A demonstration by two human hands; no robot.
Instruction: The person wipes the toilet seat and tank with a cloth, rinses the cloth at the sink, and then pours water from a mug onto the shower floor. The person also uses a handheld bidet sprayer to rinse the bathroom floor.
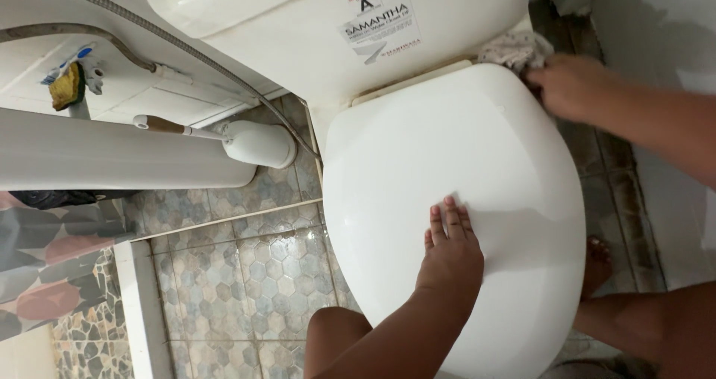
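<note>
A white toilet with its lid down fills the middle of the view, the cistern behind it. My left hand lies flat on the lid's near part, fingers together, holding nothing. My right hand is at the lid's far right corner, by the hinge, closed on a pale patterned cloth that it presses against the toilet. Part of the cloth is hidden under the hand.
A toilet brush in a white holder stands left of the bowl on wet hexagon floor tiles. A metal hose runs along the wall. A yellow sponge sits at the far left. My knee and foot flank the bowl.
</note>
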